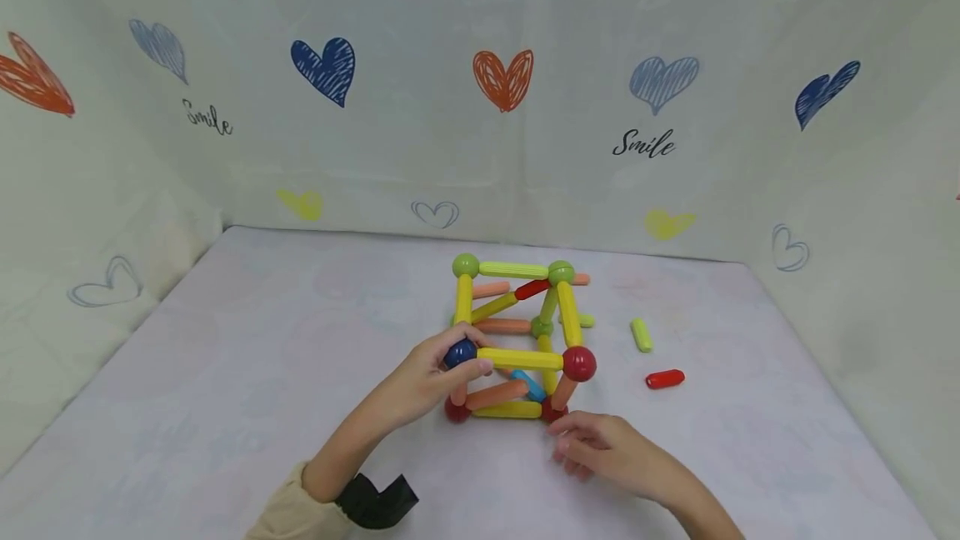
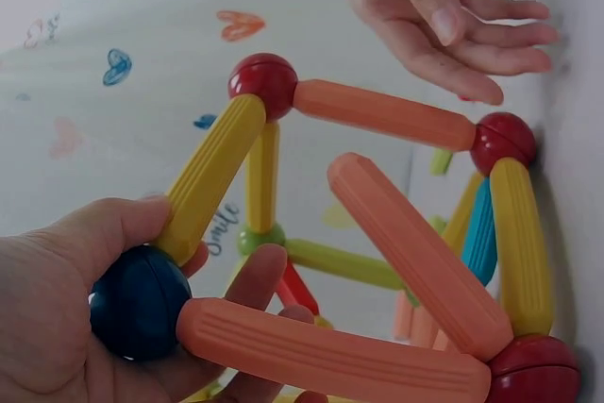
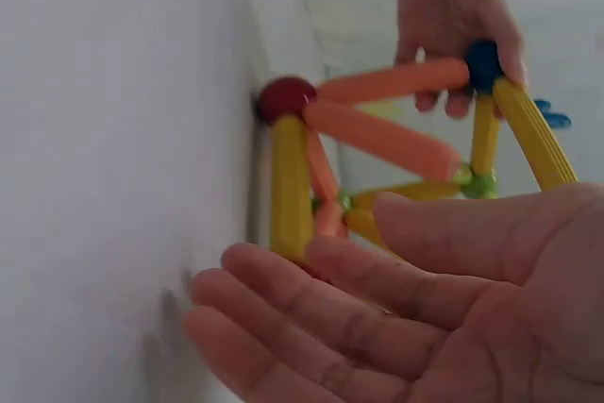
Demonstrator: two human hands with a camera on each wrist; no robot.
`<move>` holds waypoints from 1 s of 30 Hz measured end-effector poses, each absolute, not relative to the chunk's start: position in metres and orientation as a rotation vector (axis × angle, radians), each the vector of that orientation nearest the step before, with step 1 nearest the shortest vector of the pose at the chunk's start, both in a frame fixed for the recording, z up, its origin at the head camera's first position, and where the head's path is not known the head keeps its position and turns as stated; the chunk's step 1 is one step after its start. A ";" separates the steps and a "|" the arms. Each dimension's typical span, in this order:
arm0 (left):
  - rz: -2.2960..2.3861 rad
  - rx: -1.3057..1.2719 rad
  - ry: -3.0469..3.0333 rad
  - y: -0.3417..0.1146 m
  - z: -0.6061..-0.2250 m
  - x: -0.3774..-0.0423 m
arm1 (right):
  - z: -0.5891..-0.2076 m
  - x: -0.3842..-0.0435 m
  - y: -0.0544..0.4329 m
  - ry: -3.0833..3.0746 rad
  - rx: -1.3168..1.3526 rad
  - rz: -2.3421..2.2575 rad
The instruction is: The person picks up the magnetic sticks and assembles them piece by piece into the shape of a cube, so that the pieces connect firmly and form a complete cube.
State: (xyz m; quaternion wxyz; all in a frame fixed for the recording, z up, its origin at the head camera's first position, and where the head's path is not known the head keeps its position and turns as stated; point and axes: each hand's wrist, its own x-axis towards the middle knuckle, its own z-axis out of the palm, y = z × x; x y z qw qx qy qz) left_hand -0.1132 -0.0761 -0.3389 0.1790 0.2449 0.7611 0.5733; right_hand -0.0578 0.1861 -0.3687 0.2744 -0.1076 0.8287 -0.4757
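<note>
A box-like frame of magnetic building rods and balls stands on the table. My left hand (image 1: pixel 416 380) grips its near upper-left corner, with thumb and fingers around the dark blue ball (image 1: pixel 460 352) and the end of a yellow rod (image 1: pixel 520 359). That rod runs across to a red ball (image 1: pixel 579 363). In the left wrist view an orange rod (image 2: pixel 415 252) slants up from the lower-left red ball (image 2: pixel 534 371), its other end free. Near the lower-right red ball (image 1: pixel 553 412), my right hand (image 1: pixel 611 450) holds nothing, palm showing, its fingers loosely extended.
Right of the frame, a light green rod (image 1: pixel 641 335) and a red rod (image 1: pixel 665 379) lie loose on the table (image 1: pixel 300 307). A light blue rod (image 1: pixel 529 386) shows low within the frame. Behind the table hangs a white backdrop (image 1: pixel 420 148) printed with hearts.
</note>
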 end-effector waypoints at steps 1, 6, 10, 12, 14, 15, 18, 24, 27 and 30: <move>1.622 0.694 2.145 -0.076 -0.339 -0.113 | -0.366 -0.060 0.193 2.256 -0.272 -1.241; 1.624 0.689 2.155 -0.076 -0.338 -0.113 | -0.359 -0.083 0.219 2.425 -0.107 -1.153; 1.622 0.697 2.157 -0.077 -0.338 -0.113 | -0.363 -0.107 0.229 2.520 0.078 -1.160; 1.615 0.697 2.164 -0.076 -0.338 -0.112 | -0.368 -0.119 0.229 2.548 0.163 -1.182; 1.610 0.696 2.181 -0.076 -0.339 -0.112 | -0.373 -0.131 0.228 2.565 0.228 -1.216; 1.607 0.698 2.187 -0.076 -0.339 -0.112 | -0.376 -0.137 0.228 2.574 0.258 -1.234; 1.603 0.698 2.200 -0.076 -0.339 -0.111 | -0.381 -0.152 0.228 2.587 0.325 -1.274; 1.606 0.690 2.198 -0.077 -0.339 -0.111 | -0.391 -0.170 0.233 2.603 0.368 -1.302; 1.607 0.693 2.194 -0.077 -0.339 -0.111 | -0.396 -0.176 0.237 2.601 0.368 -1.359; 1.608 0.699 2.196 -0.078 -0.339 -0.111 | -0.401 -0.180 0.236 2.593 0.371 -1.378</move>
